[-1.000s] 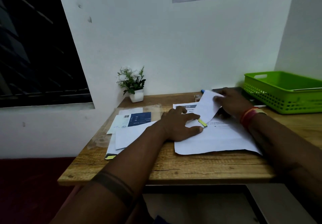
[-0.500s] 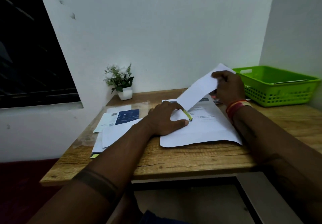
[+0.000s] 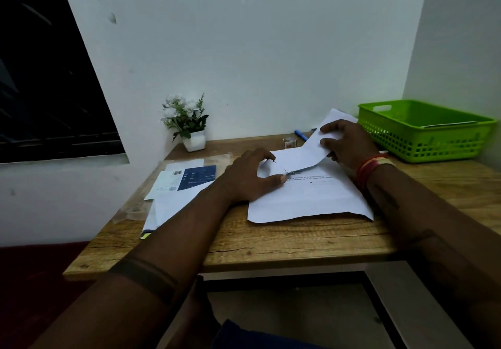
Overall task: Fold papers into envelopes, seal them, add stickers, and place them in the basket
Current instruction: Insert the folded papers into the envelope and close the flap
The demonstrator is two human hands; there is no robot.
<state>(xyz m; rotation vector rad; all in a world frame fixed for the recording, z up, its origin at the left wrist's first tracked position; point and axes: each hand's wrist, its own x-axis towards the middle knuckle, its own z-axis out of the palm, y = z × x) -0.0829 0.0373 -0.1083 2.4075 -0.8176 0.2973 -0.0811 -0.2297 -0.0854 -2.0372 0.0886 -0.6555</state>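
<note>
Wooden desk [image 3: 271, 243] seen from above, w/ both forearms reaching in. Far left of the fingers: a stack of envelopes & printed leaflets [image 3: 184, 186], w/ a small potted plant [image 3: 187, 123] behind it by the wall. Left hand [image 3: 249, 177] rests on a white sheet of paper [image 3: 306, 199], fingers arched & spread, thumb tip pressing the sheet flat at the fold point. From that thumb the sheet's far part rises as a flap [image 3: 306, 153] slanting up to the right. Right hand [image 3: 347, 142] pinches the flap's upper end, thumb on the near face, fingers behind. Past the right-hand fingers: a green basket [image 3: 423, 142]; contents unclear. Beyond the flap, a blue pen [image 3: 301, 135] & small clear cup [image 3: 290, 142]. Paper looks light, thin, floppy, prob. creases easily & slides on wood; best held at edge or corner, other hand anchoring the crease.
</note>
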